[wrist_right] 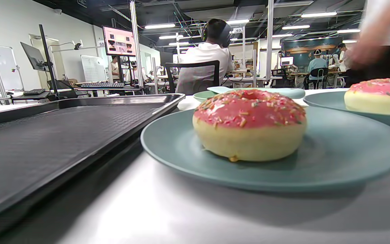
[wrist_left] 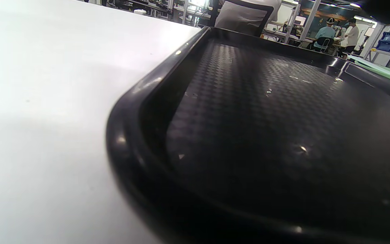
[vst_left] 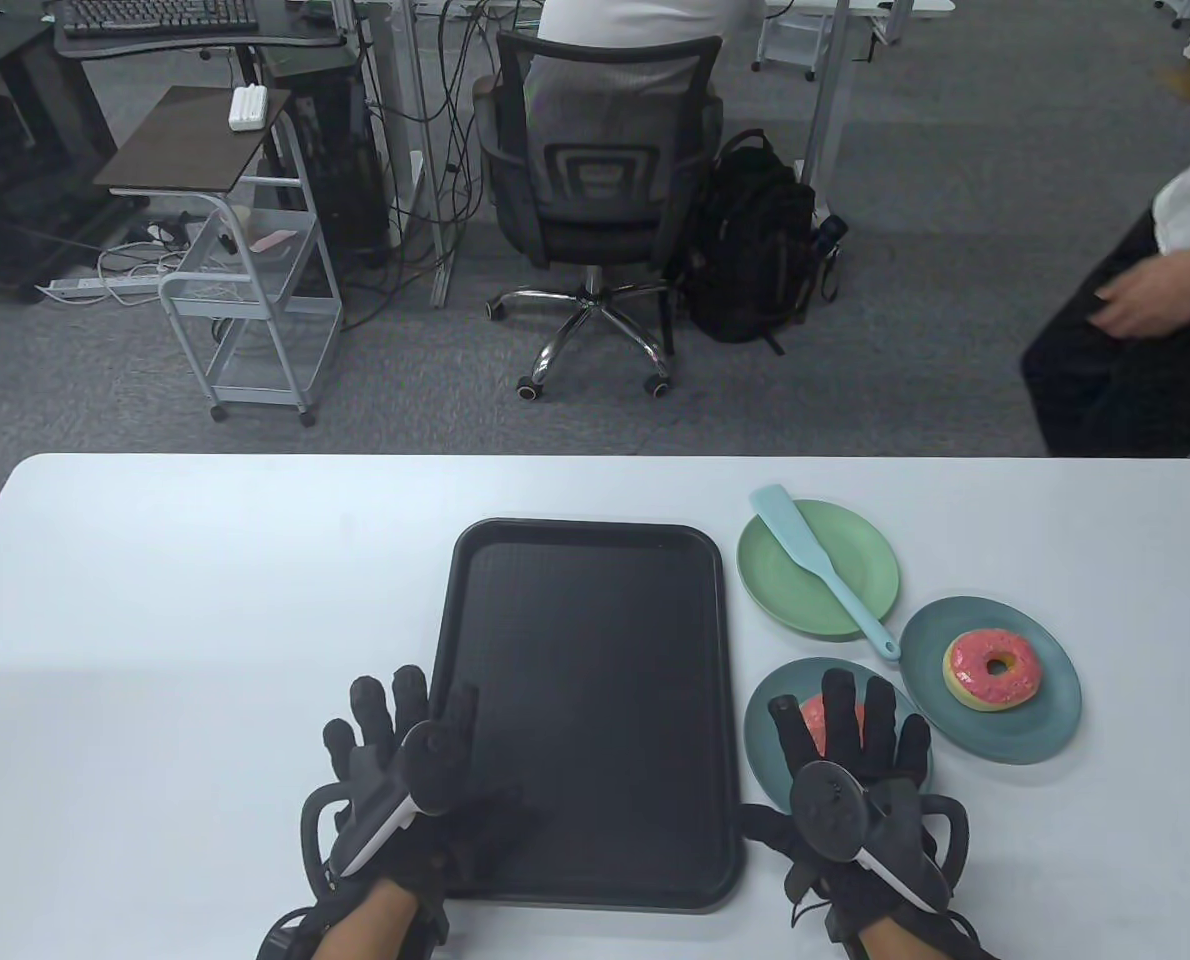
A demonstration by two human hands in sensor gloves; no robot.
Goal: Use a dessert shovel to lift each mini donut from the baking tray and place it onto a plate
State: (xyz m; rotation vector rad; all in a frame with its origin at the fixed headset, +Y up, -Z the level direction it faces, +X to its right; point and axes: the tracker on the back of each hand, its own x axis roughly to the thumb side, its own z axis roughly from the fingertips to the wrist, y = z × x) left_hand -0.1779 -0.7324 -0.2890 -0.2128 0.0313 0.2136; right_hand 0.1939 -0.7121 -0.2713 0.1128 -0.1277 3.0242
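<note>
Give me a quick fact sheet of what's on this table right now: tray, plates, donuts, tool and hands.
Tray: black baking tray, no donuts on it
Near plate: blue-green plate holding a pink sprinkled donut
Far right plate: teal plate holding a second pink donut
Green plate: light green plate, no donut, only the tool on it
Tool: pale blue dessert shovel, handle past the rim
Left hand: open, at the tray's near left corner
Right hand: open, over the near plate
</note>
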